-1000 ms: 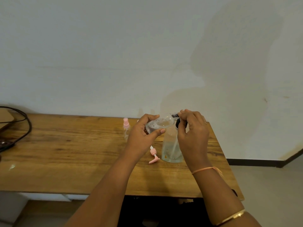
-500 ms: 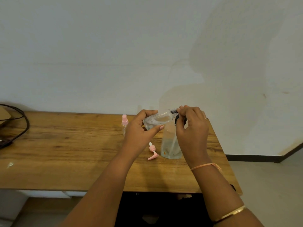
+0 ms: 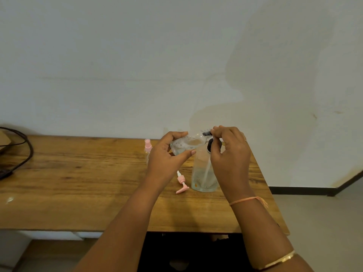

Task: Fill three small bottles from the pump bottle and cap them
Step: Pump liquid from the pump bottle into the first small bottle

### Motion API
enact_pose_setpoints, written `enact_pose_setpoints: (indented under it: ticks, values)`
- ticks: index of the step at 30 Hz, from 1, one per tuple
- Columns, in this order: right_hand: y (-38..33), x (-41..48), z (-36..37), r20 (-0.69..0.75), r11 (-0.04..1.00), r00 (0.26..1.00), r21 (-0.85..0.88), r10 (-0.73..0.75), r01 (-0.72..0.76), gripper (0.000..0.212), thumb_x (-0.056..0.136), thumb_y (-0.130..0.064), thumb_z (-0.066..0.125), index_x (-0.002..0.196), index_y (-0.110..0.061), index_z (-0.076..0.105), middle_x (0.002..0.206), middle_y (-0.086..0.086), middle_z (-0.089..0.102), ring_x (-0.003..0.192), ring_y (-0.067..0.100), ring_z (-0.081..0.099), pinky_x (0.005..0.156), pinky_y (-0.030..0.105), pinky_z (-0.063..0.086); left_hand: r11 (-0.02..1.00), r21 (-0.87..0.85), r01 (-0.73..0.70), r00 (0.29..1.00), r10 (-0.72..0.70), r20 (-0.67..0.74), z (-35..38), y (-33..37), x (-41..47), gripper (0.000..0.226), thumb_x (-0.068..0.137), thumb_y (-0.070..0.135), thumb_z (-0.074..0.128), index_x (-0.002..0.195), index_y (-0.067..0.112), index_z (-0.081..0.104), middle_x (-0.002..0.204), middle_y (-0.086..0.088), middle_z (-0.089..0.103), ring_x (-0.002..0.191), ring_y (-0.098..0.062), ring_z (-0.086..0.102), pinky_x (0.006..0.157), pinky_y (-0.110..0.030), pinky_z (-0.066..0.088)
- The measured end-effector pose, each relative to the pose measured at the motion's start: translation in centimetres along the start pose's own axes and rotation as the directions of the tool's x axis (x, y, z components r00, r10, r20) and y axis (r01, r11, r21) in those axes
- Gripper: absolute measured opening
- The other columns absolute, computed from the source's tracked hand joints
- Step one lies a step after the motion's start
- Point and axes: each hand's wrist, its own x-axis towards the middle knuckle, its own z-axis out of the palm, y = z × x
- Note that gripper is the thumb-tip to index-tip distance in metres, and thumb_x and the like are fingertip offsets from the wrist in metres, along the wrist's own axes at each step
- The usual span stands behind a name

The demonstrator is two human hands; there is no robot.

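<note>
Both hands are up at the middle of the frame, over the right end of the wooden table (image 3: 82,173), a thick slab with bold brown grain and a dull sheen. The left hand (image 3: 167,158) grips the small bottle (image 3: 186,144), a clear plastic one lying tilted almost on its side, thumb below and fingers curled over the top. It is speckled inside with pale bubbles. Its mouth points right and meets the black nozzle (image 3: 206,133).

The right hand (image 3: 229,154) is curled around the top of the pump bottle (image 3: 204,173), fingertips pinching at the nozzle end. That bottle stands upright on the table, a clear, rounded cylinder with a black collar. A pale dip tube slants down into a shallow pool of liquid at the bottom.

Just left of its base lies a loose pink pump cap (image 3: 182,183), glossy plastic with a white stem, flat on the wood. Further back, left of the left hand, a second small bottle (image 3: 147,148) stands upright with a pink spray top.

An orange thread (image 3: 247,200) circles the right wrist, with a gold bangle (image 3: 279,262) lower on the forearm. A black cable (image 3: 25,150) loops at the far left edge, and a matt, stained wall (image 3: 117,65) fills the upper frame.

Against half a second ago, nothing on the table has moved. Both grips match, and the small bottle is still pressed to the nozzle. The whole scene sits only a touch differently in the frame.
</note>
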Motion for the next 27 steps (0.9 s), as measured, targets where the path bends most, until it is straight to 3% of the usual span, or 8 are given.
enact_pose_setpoints:
  ticks: [9, 17, 20, 23, 27]
  values:
    - [0.3, -0.8, 0.5, 0.008, 1.0, 1.0, 0.021, 0.012, -0.012, 0.018, 0.078, 0.01, 0.064, 0.092, -0.001, 0.067, 0.09, 0.01, 0.065, 0.089, 0.026, 0.06, 0.081, 0.001, 0.032, 1.0, 0.012, 0.021, 1.0, -0.021, 0.023, -0.1, -0.5, -0.2, 0.041, 0.07, 0.012, 0.08, 0.096, 0.036, 0.06, 0.108, 0.013, 0.064, 0.102, -0.004, 0.061, 0.074, -0.013, 0.051]
    - [-0.5, 0.1, 0.0, 0.002, 1.0, 1.0, 0.02, 0.021, -0.021, 0.019, 0.077, 0.011, 0.064, 0.089, -0.003, 0.068, 0.089, 0.007, 0.066, 0.087, 0.024, 0.061, 0.072, 0.001, 0.033, 1.0, -0.018, 0.008, 1.0, -0.008, -0.007, -0.2, 0.0, 0.0, 0.041, 0.069, 0.011, 0.08, 0.096, 0.035, 0.06, 0.106, 0.015, 0.063, 0.1, 0.0, 0.06, 0.073, -0.012, 0.051]
    - [-0.3, -0.3, 0.4, -0.002, 1.0, 1.0, 0.013, 0.012, -0.012, 0.019, 0.076, 0.011, 0.064, 0.09, -0.002, 0.067, 0.089, 0.009, 0.066, 0.087, 0.025, 0.06, 0.076, 0.002, 0.034, 0.999, -0.031, 0.015, 1.0, -0.015, 0.015, -0.2, -0.1, 0.0, 0.04, 0.069, 0.008, 0.08, 0.093, 0.033, 0.06, 0.105, 0.017, 0.063, 0.096, 0.007, 0.061, 0.072, -0.01, 0.05]
    - [0.2, -0.8, 0.7, 0.005, 1.0, 1.0, -0.006, -0.005, 0.005, 0.019, 0.075, 0.012, 0.065, 0.091, 0.0, 0.067, 0.089, 0.012, 0.065, 0.085, 0.029, 0.06, 0.077, 0.011, 0.033, 0.999, -0.018, 0.028, 0.999, -0.027, 0.023, -0.3, -0.3, 0.0, 0.039, 0.068, 0.008, 0.08, 0.092, 0.032, 0.061, 0.106, 0.017, 0.063, 0.099, 0.002, 0.061, 0.072, -0.011, 0.051]
    - [0.3, -0.9, 0.6, 0.006, 1.0, 1.0, 0.008, 0.004, -0.004, 0.017, 0.077, 0.01, 0.063, 0.09, 0.0, 0.067, 0.089, 0.011, 0.065, 0.086, 0.03, 0.06, 0.078, 0.007, 0.033, 0.999, -0.019, 0.034, 0.999, -0.033, 0.026, -0.1, -0.3, -0.1, 0.038, 0.069, 0.009, 0.08, 0.093, 0.031, 0.061, 0.107, 0.016, 0.063, 0.102, -0.001, 0.061, 0.071, -0.011, 0.05]
